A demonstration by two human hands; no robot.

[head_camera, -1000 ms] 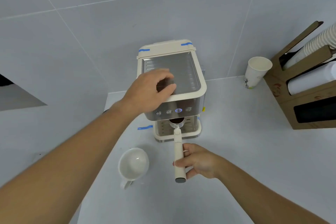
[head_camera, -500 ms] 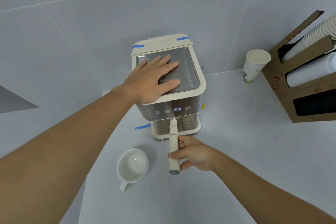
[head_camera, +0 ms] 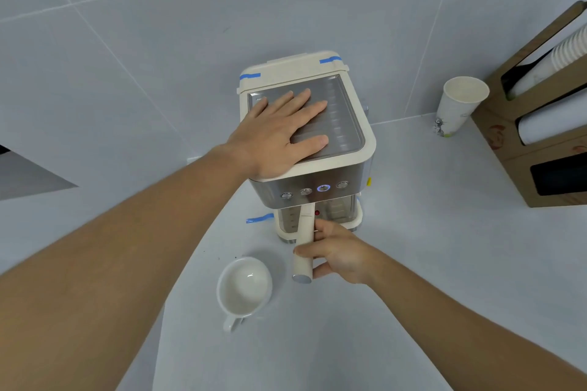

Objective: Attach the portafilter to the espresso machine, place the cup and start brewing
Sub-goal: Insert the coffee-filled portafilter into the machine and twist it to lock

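The left hand (head_camera: 279,136) lies flat, palm down and fingers spread, on the metal top tray of the espresso machine (head_camera: 349,124), its grip open and holding nothing; the heel of the hand covers the tray's front left corner. The right hand (head_camera: 336,255) is wrapped around the cream handle of the portafilter (head_camera: 305,232), fingers over the top and thumb underneath, a closed grip on it near the metal end cap. The handle runs up from that hand and goes under the machine's front panel, below the row of four round buttons, one of them ringed in blue light. The head of the portafilter is hidden under the overhang, so whether it is seated in the machine cannot be told from here. A small red spot shows just beside the handle, too small to make out. The white cup (head_camera: 244,286) stands empty on the pale counter (head_camera: 413,263), just left of the handle's end and in front of the machine, apart from the drip tray, its own handle pointing toward the viewer. Strips of blue tape (head_camera: 259,218) mark the counter by the machine's base and the lid at the back. At the right, a paper cup (head_camera: 457,108) stands near a cardboard cup dispenser (head_camera: 521,143), which the frame's edge cuts off.
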